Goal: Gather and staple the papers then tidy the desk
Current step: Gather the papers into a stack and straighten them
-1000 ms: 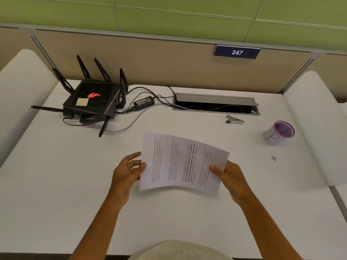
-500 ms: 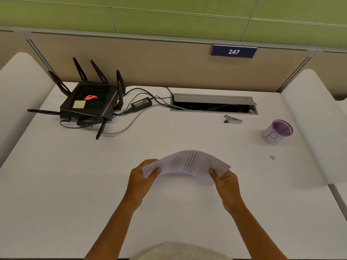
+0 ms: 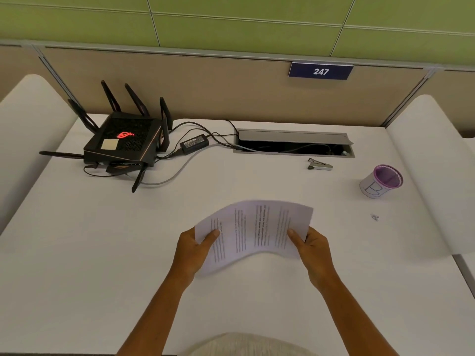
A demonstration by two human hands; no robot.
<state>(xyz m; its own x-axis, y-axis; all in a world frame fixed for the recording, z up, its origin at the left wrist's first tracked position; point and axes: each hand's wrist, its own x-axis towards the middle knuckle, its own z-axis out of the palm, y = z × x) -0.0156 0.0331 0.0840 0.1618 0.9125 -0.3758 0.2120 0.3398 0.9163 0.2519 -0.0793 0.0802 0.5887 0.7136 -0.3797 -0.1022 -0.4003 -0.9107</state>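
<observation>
My left hand (image 3: 191,249) and right hand (image 3: 312,244) each grip an end of the papers (image 3: 253,231), thumbs on top. The sheets bow upward above the desk (image 3: 102,253); the stapler (image 3: 320,165) lies well beyond.

Print on papers (image 3: 253,231) too blurred to read. Fingers of left hand (image 3: 191,249) and right hand (image 3: 312,246) hidden behind sheets; only thumbs show. Small speck (image 3: 374,217) near desk (image 3: 102,253) right edge too small to identify. Cable tray (image 3: 294,146) interior dark, contents unclear. Forearms cut off by bottom edge.
</observation>
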